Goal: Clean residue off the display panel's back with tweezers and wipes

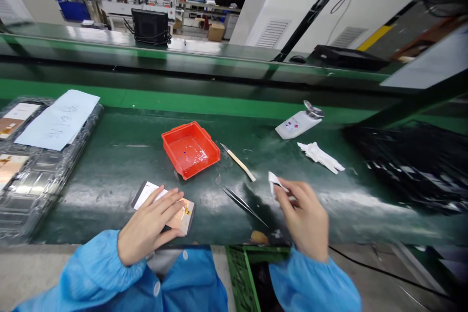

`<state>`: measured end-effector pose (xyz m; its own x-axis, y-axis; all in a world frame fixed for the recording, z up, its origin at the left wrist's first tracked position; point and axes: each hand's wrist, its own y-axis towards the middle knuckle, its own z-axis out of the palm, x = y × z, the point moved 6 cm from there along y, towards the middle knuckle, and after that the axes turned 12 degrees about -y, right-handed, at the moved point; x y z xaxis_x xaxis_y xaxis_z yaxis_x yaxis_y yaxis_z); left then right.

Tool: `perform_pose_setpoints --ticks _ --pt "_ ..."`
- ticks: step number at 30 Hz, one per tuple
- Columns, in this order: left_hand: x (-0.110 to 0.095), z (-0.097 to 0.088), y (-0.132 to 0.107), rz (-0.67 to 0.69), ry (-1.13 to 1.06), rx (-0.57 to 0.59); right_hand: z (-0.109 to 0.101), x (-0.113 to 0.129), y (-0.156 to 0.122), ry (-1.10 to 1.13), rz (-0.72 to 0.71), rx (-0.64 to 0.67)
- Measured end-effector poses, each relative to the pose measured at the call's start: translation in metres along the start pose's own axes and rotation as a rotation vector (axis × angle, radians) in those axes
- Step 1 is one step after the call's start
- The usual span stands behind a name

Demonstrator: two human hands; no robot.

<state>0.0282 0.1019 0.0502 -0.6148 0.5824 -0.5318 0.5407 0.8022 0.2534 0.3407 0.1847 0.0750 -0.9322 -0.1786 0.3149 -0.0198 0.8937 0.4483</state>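
My left hand (153, 222) lies with its fingers stretched across a flat, phone-sized display panel (188, 219), which shows white at one end and copper-coloured at the other. Part of the panel is hidden under the fingers. Between thumb and fingers, my right hand (305, 217) pinches a folded white wipe (273, 181) above the bench. A pair of metal tweezers (244, 205) lies between the two hands. Just beyond them is a thin tool with a pale handle and dark tip (239, 162).
A red plastic bin (192, 151) stands beyond my left hand. Clear trays (36, 195) with panels and a handwritten paper (60, 119) are at left. A white dispenser bottle (298, 124), a crumpled wipe (320, 157) and a black stack (413, 165) are at right.
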Motion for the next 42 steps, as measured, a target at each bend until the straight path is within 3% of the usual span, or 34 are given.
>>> perform_pose_setpoints --ticks 2,4,8,10,13,16,18,21,24,27,31,35,42 --pt "-0.002 -0.002 0.001 -0.006 -0.002 -0.001 -0.022 0.022 -0.025 0.08 0.042 -0.049" --pt "-0.009 -0.004 -0.001 0.002 -0.024 -0.008 -0.03 0.054 -0.053 0.171 0.013 0.009" --pt "-0.029 -0.002 -0.013 -0.078 -0.272 -0.096 -0.002 0.117 -0.109 0.458 -0.065 0.355" --pt "-0.037 0.006 -0.021 -0.176 -0.455 -0.112 0.014 0.137 -0.129 0.645 -0.086 0.436" --pt "-0.039 0.022 -0.031 -0.336 -0.669 -0.07 0.037 0.144 -0.151 0.816 0.07 0.576" --pt "-0.038 0.029 -0.034 -0.359 -0.83 -0.045 0.053 0.143 -0.167 0.997 0.315 0.739" --pt "-0.038 0.027 -0.032 -0.31 -0.854 -0.086 0.057 0.145 -0.173 1.083 0.41 0.856" --pt "-0.031 0.017 -0.029 -0.301 -0.767 -0.225 0.056 0.148 -0.171 1.128 0.441 0.975" --pt "-0.025 0.004 -0.021 -0.234 -0.661 -0.221 0.046 0.142 -0.15 1.031 0.366 0.895" --pt "-0.021 -0.007 -0.008 -0.074 -0.448 -0.067 0.03 0.128 -0.12 0.715 0.161 0.639" --pt "-0.007 -0.007 0.004 -0.01 -0.196 0.028 0.018 0.12 -0.1 0.293 -0.082 0.361" --pt "-0.004 0.004 0.009 -0.009 -0.14 0.024 0.025 0.126 -0.103 0.143 -0.221 0.323" --pt "-0.002 0.007 0.008 -0.015 -0.145 0.005 0.029 0.13 -0.105 0.057 -0.256 0.3"
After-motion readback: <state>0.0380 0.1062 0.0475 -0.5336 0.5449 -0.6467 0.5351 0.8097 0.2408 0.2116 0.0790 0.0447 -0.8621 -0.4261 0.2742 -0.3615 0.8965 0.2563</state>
